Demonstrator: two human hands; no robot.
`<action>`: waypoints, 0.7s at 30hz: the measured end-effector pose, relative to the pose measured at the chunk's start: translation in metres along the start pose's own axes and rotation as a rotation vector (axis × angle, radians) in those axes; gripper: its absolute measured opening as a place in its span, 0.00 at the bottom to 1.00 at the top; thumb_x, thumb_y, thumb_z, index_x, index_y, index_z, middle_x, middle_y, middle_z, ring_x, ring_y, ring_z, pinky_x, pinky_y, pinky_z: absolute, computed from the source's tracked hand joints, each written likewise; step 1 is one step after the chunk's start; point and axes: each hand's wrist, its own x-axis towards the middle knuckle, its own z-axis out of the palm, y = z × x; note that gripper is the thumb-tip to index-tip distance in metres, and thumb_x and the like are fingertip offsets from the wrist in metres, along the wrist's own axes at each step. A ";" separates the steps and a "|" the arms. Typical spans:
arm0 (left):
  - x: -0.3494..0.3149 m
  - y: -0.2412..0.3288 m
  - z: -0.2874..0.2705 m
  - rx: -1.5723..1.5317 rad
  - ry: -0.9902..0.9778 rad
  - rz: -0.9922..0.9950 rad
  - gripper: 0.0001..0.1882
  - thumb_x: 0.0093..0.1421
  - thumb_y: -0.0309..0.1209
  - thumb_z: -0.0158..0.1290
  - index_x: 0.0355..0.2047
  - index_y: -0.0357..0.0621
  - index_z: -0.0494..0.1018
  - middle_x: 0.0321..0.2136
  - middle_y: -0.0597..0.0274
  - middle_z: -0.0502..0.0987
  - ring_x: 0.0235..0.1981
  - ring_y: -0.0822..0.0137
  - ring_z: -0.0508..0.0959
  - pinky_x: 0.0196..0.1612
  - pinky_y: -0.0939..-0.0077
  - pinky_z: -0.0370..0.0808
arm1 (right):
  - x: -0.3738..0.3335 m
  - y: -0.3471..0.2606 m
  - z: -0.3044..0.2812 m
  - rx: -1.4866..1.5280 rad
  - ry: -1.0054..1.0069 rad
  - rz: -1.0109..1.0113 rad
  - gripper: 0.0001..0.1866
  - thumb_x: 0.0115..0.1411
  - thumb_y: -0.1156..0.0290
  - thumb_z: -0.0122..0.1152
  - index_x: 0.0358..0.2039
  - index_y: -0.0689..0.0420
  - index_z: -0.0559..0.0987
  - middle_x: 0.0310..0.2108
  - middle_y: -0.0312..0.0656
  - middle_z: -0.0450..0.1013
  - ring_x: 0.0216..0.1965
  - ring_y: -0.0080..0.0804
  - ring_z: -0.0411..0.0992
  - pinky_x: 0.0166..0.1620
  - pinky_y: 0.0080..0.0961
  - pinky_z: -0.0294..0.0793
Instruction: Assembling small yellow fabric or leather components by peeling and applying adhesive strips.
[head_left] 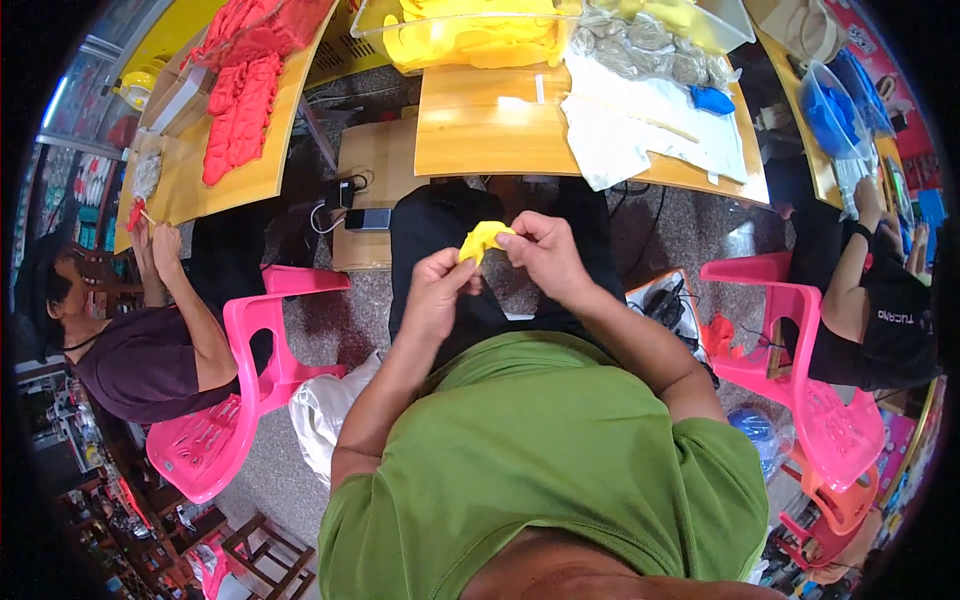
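Note:
Over my lap I hold a small, crumpled piece of soft yellow material, maybe cloth; its exact kind does not show. The fingers of my left hand pinch its lower left end. At its upper right end, my right hand grips it between thumb and fingers. Beyond my hands stands a wooden table with a clear bin of yellow pieces at its far side. A white cloth hangs over the table's near edge.
Grey bundles and a blue piece lie on the table. Pink chairs with seated people flank me on both sides. Red bundles cover part of the left table. A phone rests on cardboard under the table.

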 end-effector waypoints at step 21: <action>-0.009 0.035 0.004 0.521 -0.208 0.313 0.04 0.52 0.23 0.55 0.24 0.37 0.71 0.29 0.66 0.67 0.30 0.77 0.68 0.32 0.83 0.64 | 0.001 -0.045 -0.038 -0.252 -0.504 -0.204 0.08 0.49 0.76 0.64 0.21 0.62 0.72 0.19 0.38 0.66 0.22 0.29 0.66 0.27 0.23 0.63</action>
